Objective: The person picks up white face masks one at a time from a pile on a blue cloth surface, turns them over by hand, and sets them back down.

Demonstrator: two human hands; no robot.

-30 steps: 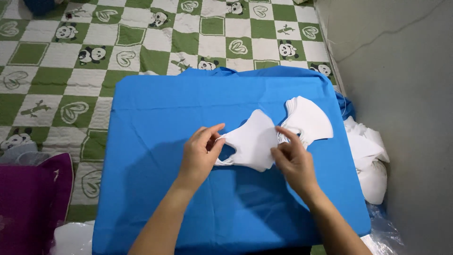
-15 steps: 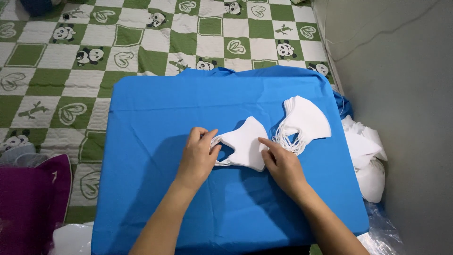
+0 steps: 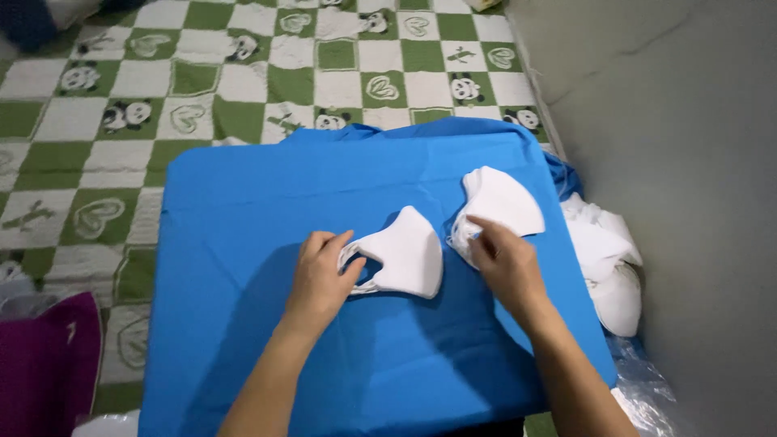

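A folded white face mask (image 3: 405,255) lies on the blue cloth-covered board (image 3: 243,243). My left hand (image 3: 322,271) rests on the mask's left end, fingers pinching its ear loops. To the right sits a small stack of white masks (image 3: 506,202). My right hand (image 3: 502,259) lies on the lower left edge of that stack, fingertips on its ear loops.
A heap of loose white masks (image 3: 603,259) and clear plastic wrap (image 3: 647,388) lie between the board and the grey wall (image 3: 672,121) at the right. A green-and-white panda-print mat (image 3: 121,105) covers the floor. A purple bag (image 3: 44,364) sits at the lower left.
My right hand left the folded mask and moved right onto the stack of masks. The left hand stays at the mask's left end.
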